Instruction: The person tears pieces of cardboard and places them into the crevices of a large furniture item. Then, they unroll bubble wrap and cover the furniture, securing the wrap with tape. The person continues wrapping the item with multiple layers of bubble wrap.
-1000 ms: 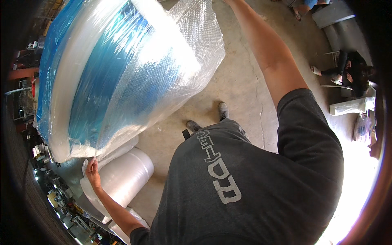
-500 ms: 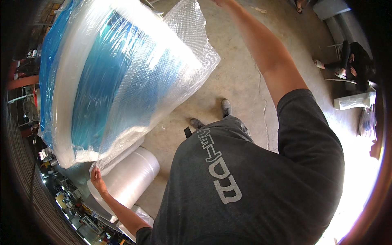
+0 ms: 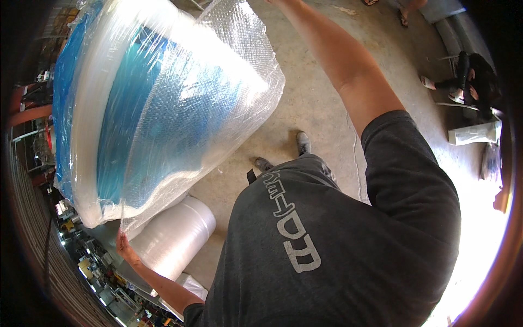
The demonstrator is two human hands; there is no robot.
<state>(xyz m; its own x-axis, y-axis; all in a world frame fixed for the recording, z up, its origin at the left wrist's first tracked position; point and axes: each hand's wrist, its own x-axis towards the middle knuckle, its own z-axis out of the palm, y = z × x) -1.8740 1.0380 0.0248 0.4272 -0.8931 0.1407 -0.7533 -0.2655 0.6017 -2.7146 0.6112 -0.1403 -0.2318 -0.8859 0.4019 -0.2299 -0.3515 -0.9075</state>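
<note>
A large blue object (image 3: 122,117), wrapped in clear plastic film, fills the upper left. A sheet of bubble wrap (image 3: 185,109) lies over its near side, one free corner sticking up at the top. My left hand (image 3: 125,248) pinches the sheet's lower left edge, beside a big roll of bubble wrap (image 3: 177,231). My right arm reaches up to the top edge. Only a sliver of my right hand (image 3: 280,2) shows there, close to the sheet's raised corner; its fingers are cut off from view.
My shoes (image 3: 303,143) stand on the concrete floor (image 3: 321,122), right of the wrapped object. A seated person (image 3: 473,82) is at the far right by a white box-like thing (image 3: 475,133). Another person's sandalled foot (image 3: 403,18) shows at the top right. Cluttered shelves and equipment line the left.
My left hand has moved slightly down and left, drawing the bubble wrap's edge with it. My right arm and the sheet's upper corner have shifted left. More of another person's feet shows.
</note>
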